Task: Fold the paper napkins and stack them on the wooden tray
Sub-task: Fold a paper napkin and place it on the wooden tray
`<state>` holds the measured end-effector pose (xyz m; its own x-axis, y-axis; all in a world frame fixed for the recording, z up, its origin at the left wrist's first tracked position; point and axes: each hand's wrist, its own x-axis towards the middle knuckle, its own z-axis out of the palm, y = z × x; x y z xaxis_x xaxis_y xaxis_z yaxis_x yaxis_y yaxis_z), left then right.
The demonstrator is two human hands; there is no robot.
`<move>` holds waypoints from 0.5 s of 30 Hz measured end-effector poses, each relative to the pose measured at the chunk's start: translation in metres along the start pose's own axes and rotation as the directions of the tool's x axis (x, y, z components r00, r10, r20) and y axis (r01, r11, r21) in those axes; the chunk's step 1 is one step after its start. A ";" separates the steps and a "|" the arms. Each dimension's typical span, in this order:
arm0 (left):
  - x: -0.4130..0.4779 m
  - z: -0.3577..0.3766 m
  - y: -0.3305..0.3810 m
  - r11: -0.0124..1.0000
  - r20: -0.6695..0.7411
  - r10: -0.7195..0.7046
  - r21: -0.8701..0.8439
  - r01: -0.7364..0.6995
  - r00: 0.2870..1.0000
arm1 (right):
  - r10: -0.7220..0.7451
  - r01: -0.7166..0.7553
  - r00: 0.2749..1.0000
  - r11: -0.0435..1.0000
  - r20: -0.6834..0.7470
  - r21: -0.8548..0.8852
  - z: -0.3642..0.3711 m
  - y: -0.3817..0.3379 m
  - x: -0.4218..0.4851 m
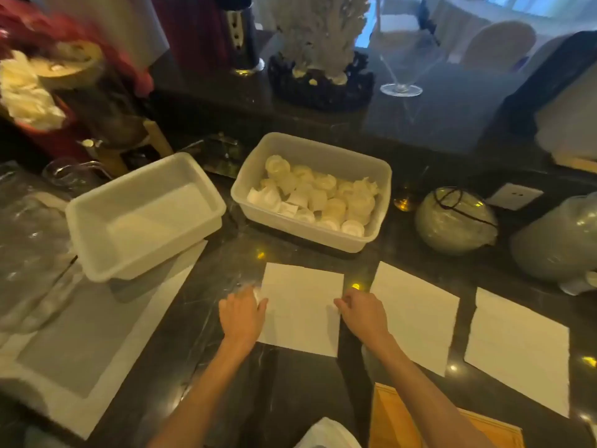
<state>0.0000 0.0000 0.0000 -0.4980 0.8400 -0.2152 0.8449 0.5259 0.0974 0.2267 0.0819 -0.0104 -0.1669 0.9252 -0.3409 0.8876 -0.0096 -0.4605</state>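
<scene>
My left hand (242,313) lies with fingers nearly straight, tips resting on the left edge of the left napkin (302,313). My right hand (363,313) has its fingers curled and appears to pinch that napkin's right edge; blur hides the exact grip. The napkin lies flat and unfolded on the dark stone counter (290,383), between my two hands.

At three o'clock, the middle napkin (415,318) lies flat just beside my right hand. The right napkin (520,347) lies beyond it, with a strip of counter between them. At five o'clock, the wooden tray (391,415) shows under my right forearm, at the counter's near edge.

At twelve o'clock, a clear plastic tub (300,234) holds a heap of pale rolled paper pieces (323,202). Bare counter runs between it and the napkins. At ten o'clock, a white tub (135,260) stands with nothing in it, its near corner overlapping a flat white tray (80,334). At two o'clock, a round glass jar (455,221) stands near the clear tub.
</scene>
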 end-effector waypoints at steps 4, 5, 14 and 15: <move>0.000 0.016 0.001 0.991 0.183 -0.136 0.015 0.135 0.974 | 0.143 -0.142 0.990 0.986 -0.001 -0.086 0.011 -0.011 0.004; -0.001 0.021 -0.001 0.987 0.231 -0.155 -0.002 0.160 0.960 | 0.156 -0.155 0.988 0.979 0.001 -0.129 0.016 -0.011 0.005; -0.006 0.008 -0.018 0.233 0.441 -0.009 -0.872 0.430 0.898 | 0.185 -0.192 0.981 0.933 0.052 0.303 0.007 -0.005 -0.015; -0.010 0.000 -0.019 -0.119 0.457 0.052 -0.880 0.460 0.888 | 0.227 -0.240 0.970 0.870 0.083 0.432 -0.003 -0.003 -0.024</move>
<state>-0.0107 -0.0186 0.0005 -0.3089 0.7128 -0.6297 -0.5009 0.4408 0.7448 0.2294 0.0608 0.0017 0.0037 0.8641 -0.5034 0.6266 -0.3943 -0.6722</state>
